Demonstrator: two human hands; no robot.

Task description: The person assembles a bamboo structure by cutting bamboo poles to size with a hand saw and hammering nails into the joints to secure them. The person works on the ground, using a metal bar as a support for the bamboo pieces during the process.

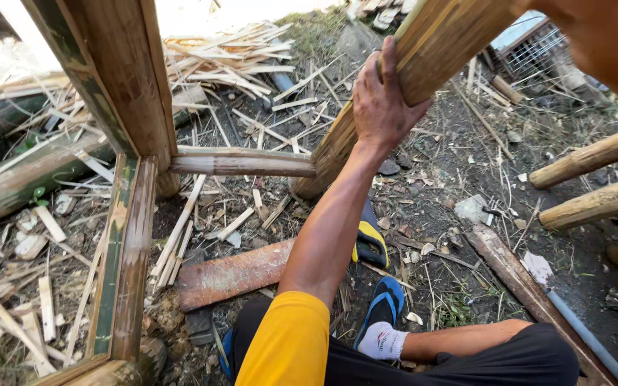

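My left hand (pixel 380 107) is shut around a thick bamboo post (pixel 430 43) that slants down to the ground. A thin bamboo crossbar (pixel 241 163) joins this post to a frame of split bamboo slats (pixel 126 107) on the left. Only a blurred forearm (pixel 602 43) shows at the top right, close to the camera; its hand is out of sight. My arm wears a yellow sleeve (pixel 287 343). Below it, a foot in a white sock and blue sandal (pixel 384 322) rests on the dirt.
A rusty flat metal strip (pixel 230 275) lies under the frame. A tool with a yellow-and-black handle (pixel 370 243) lies by my forearm. Bamboo poles (pixel 595 204) jut in from the right. Bamboo splinters (pixel 237 57) litter the ground, and a wire cage (pixel 531 46) stands at the back.
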